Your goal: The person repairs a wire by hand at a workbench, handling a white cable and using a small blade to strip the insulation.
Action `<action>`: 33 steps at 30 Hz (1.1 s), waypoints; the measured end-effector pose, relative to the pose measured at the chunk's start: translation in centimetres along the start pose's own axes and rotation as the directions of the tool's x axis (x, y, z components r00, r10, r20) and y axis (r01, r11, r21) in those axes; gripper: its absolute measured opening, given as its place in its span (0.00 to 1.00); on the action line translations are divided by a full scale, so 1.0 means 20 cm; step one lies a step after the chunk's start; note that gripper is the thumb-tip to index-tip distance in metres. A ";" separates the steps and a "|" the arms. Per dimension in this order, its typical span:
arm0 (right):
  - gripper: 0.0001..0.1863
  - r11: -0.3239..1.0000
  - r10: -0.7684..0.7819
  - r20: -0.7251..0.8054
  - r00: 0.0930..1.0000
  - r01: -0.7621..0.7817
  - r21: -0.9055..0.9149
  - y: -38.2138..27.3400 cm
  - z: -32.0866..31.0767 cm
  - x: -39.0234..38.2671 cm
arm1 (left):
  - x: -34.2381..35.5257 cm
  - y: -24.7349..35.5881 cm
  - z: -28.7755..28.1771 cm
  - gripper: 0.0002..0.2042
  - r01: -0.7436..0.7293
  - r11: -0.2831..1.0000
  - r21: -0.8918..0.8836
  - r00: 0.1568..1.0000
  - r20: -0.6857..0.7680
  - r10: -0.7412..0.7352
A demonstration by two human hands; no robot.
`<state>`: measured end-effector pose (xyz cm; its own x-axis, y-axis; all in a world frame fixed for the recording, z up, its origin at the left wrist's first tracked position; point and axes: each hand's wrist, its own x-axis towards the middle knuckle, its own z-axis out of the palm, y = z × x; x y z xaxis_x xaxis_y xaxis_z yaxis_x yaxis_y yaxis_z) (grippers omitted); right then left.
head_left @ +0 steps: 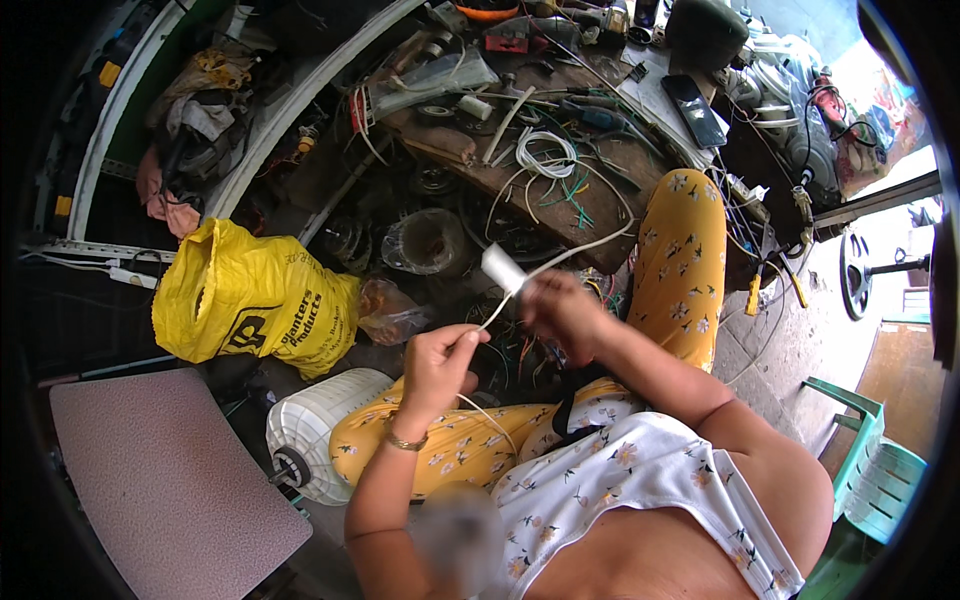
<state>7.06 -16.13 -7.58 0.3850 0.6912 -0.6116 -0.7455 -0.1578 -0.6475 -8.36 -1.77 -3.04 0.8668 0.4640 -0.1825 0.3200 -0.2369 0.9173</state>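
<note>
Daylight comes from the upper right, where the pavement and the open doorway are washed out almost to white. The cluttered workbench gets softer, even light, while the left side falls off into deep shade — the space behind the yellow bag is nearly black. The right hand is smeared by motion blur; the left hand is sharper. A blurred patch sits at the lower centre. The fisheye bends straight edges toward the rim — a dark vignette rings the whole picture.
</note>
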 end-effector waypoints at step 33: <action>0.13 0.997 -0.061 0.322 0.945 0.041 0.067 -0.01 0.03 -0.02 | 0.02 -0.03 -0.09 0.10 0.028 0.998 -0.056 0.998 0.053 -0.025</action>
<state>6.78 -15.98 -6.96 0.2340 0.8895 -0.3924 -0.7638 -0.0815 -0.6403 -8.93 0.04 -3.13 0.8775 0.4239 -0.2244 0.3226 -0.1753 0.9302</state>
